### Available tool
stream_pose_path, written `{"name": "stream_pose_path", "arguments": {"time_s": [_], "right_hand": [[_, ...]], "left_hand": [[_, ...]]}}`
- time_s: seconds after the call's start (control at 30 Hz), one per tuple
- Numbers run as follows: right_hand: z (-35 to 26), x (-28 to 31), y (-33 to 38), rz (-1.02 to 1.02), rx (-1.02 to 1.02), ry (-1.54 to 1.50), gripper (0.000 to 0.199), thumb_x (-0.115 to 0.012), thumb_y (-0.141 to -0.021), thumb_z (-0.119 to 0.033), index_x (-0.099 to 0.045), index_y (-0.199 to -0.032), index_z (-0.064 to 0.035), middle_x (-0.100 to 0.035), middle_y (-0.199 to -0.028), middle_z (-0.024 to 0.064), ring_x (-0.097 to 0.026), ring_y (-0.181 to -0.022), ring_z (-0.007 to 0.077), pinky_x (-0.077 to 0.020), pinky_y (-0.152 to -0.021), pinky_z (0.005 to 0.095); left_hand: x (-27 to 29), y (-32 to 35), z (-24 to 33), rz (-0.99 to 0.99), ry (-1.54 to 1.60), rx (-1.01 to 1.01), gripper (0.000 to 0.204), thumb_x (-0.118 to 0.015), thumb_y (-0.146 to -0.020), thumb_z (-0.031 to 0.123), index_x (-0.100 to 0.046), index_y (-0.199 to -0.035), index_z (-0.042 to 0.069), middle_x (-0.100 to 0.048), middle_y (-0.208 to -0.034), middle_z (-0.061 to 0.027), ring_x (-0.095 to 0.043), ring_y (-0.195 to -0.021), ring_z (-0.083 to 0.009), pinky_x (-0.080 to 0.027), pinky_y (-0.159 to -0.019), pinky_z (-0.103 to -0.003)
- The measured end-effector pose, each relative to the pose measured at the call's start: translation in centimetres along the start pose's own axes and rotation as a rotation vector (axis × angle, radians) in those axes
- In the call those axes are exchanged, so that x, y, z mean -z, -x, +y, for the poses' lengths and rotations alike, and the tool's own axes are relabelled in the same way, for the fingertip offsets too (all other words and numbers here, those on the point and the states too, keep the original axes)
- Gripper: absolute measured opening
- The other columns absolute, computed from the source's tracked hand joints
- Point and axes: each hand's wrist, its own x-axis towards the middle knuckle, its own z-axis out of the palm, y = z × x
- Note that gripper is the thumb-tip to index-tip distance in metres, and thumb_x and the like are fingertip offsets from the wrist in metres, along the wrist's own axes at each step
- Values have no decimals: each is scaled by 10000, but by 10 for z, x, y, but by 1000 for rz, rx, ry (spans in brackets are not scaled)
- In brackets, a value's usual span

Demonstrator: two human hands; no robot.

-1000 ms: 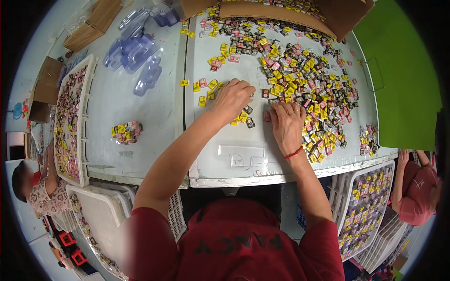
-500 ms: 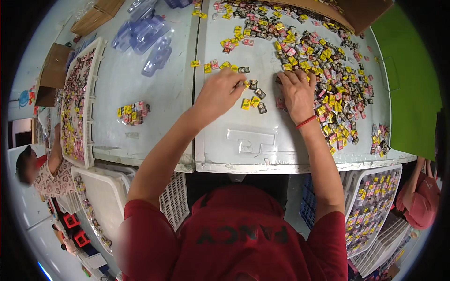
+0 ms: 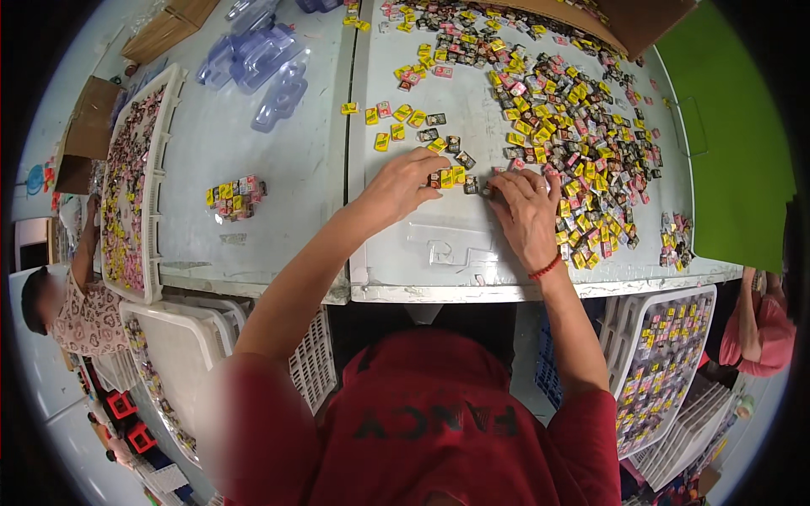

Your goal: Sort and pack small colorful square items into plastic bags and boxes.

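My left hand [image 3: 401,187] is at the table's middle, its thumb and fingers closed round the left end of a short row of small printed blocks [image 3: 452,176], yellow and dark. Facing it, my right hand [image 3: 528,209], with a red bracelet, has its fingertips bent together over a small dark block [image 3: 488,188]; the fingers partly hide it. One black block [image 3: 471,185] lies between the hands. Just beyond are loose yellow and black blocks [image 3: 417,118]. A clear moulded plastic tray [image 3: 456,244] lies nearer me, by the table's front edge.
A big heap of yellow, pink and black blocks [image 3: 582,143] spreads to the right. Leftward are a small cluster of blocks [image 3: 236,199], bluish clear trays [image 3: 253,63] and a white crate [image 3: 156,211]. A cardboard box [image 3: 654,25] stands at the back; people work on both sides.
My left hand has come nearer me and now grips the end of the row. My right hand has left the heap's edge and moved nearer, toward the left hand.
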Motion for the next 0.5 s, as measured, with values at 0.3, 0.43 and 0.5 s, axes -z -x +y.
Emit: {"name": "stream_pose_path", "arguments": {"time_s": [0.3, 0.43, 0.5], "right_hand": [[1, -2, -2, 37, 47, -11, 283, -731, -732, -144, -655, -1002, -109, -633, -1060, 25, -554, -1019, 228, -329, -966, 453], [-5, -4, 6, 62, -5, -52, 252, -720, -737, -122, -658, -981, -100, -630, -1033, 32, -558, -982, 224, -366, -913, 410], [-2, -4, 9, 65, 6, -52, 226, -707, -742, -94, -659, -963, -93, -627, -1023, 34, -561, -951, 224, -384, -871, 383]], "left_hand": [[-19, -7, -11, 73, -165, -226, 484, -751, -721, 214, -606, -1155, 57, -575, -1181, -102, -527, -1085, -300, -426, -937, -384], [-27, -11, -14, 113, -138, -311, 411, -732, -743, 196, -627, -1107, 39, -606, -1141, -88, -537, -1055, -286, -439, -915, -368], [-28, -13, -15, 93, -139, -326, 384, -726, -749, 184, -633, -1091, 36, -614, -1127, -79, -539, -1046, -279, -443, -905, -361]]}}
